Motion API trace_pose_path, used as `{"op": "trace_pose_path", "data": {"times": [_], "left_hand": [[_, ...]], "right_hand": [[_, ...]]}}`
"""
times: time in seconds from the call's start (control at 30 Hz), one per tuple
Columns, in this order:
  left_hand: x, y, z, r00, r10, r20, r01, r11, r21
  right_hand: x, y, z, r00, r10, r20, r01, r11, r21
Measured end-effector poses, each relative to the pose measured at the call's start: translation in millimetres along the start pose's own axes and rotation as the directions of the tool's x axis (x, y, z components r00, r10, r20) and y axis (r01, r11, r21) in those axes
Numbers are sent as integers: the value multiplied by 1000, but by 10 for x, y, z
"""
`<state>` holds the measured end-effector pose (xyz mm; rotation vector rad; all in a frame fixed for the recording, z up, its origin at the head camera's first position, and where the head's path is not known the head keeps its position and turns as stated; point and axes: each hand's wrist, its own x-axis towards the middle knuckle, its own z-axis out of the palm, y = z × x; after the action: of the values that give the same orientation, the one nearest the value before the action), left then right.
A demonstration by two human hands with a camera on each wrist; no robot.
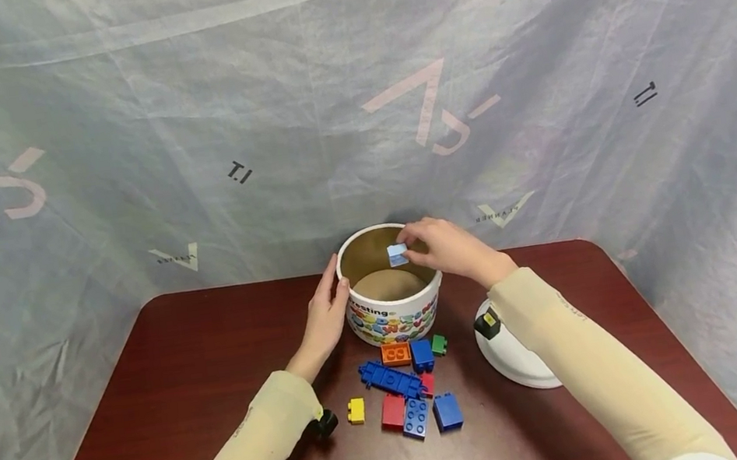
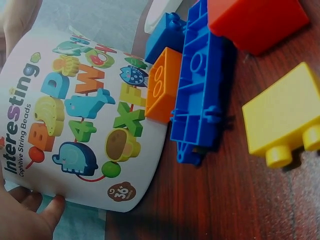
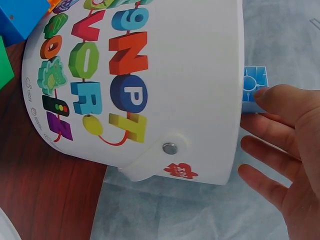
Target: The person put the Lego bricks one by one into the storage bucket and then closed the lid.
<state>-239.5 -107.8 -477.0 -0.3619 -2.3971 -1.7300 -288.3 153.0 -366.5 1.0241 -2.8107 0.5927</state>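
A white bucket (image 1: 391, 321) printed with colourful letters stands at the table's far side, its bare inner floor showing. My left hand (image 1: 323, 311) lies against the bucket's left side with extended fingers, the thumb at the rim. Over the bucket's mouth, near the right rim, my right hand (image 1: 445, 247) pinches a light blue toy brick (image 3: 254, 85) between thumb and fingers. The brick's hollow underside faces the right wrist camera. In front of the bucket lie an orange brick (image 1: 396, 353), a long blue base piece (image 2: 196, 82) and a yellow brick (image 2: 285, 112).
More loose bricks lie before the bucket: a green one (image 1: 439, 344), a red one (image 1: 393, 411) and several blue ones, including a studded one (image 1: 415, 417). A white lid (image 1: 515, 366) lies at the right, partly under my right forearm. A grey sheet (image 1: 323, 110) hangs behind the table.
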Motion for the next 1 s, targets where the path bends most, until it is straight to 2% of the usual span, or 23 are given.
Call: {"op": "trace_pose_path", "data": {"times": [0.33, 0.67, 0.83, 1.0], "left_hand": [[11, -19, 1, 1000, -11, -13, 11, 1000, 14], [12, -29, -5, 1000, -9, -12, 10, 1000, 26], [16, -30, -8, 1000, -6, -5, 6, 1000, 25], [9, -22, -15, 1000, -6, -3, 6, 1000, 24]], "right_hand": [[4, 35, 78, 999, 7, 36, -6, 1000, -17], [29, 69, 104, 999, -27, 18, 28, 999, -24], [-24, 77, 86, 999, -39, -1, 39, 999, -37], [-95, 91, 58, 996, -83, -32, 81, 995, -54]]}}
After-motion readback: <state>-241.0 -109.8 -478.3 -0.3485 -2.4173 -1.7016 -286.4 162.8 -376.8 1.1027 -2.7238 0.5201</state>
